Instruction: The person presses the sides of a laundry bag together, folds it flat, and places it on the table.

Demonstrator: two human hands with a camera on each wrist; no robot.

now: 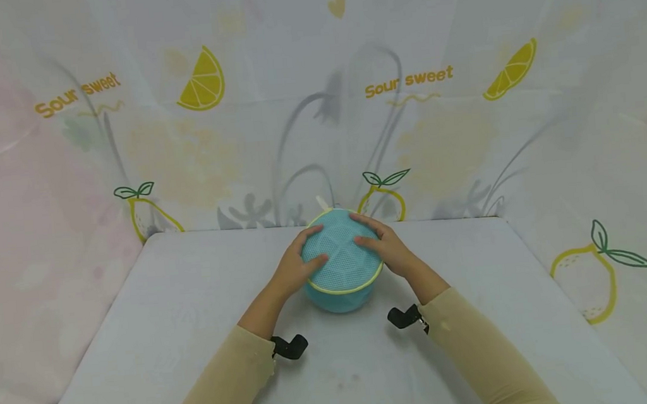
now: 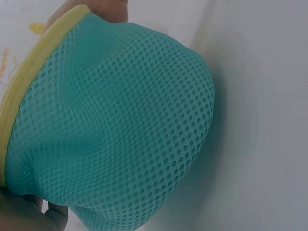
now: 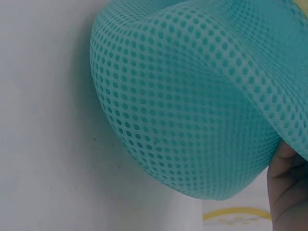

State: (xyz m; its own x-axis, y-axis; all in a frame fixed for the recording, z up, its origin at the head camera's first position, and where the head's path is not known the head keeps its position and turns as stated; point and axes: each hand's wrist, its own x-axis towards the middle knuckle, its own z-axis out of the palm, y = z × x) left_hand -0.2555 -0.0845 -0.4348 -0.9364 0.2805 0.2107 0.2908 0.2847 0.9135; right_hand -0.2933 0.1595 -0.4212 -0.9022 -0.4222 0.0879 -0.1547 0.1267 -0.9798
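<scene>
A round turquoise mesh bag (image 1: 342, 257) with yellow piping round its top stands on the white table, a small pale tag at its back edge. My left hand (image 1: 296, 269) grips its left side, thumb on the mesh top. On the opposite side my right hand (image 1: 395, 253) grips it likewise, thumb on top. In the left wrist view the soft wall of the mesh bag (image 2: 130, 110) is creased, and curled left fingers (image 2: 57, 216) show below it. The right wrist view shows the bulging mesh bag (image 3: 178, 101) with right fingers (image 3: 288, 180) bent against its underside. The bag's inside is hidden.
The white tabletop (image 1: 195, 313) runs to a back wall cloth (image 1: 307, 133) printed with lemons and "Sour sweet". More printed cloth hangs on both sides. Black wrist-worn pieces stick out by the left cuff (image 1: 255, 344) and the right cuff (image 1: 440, 310).
</scene>
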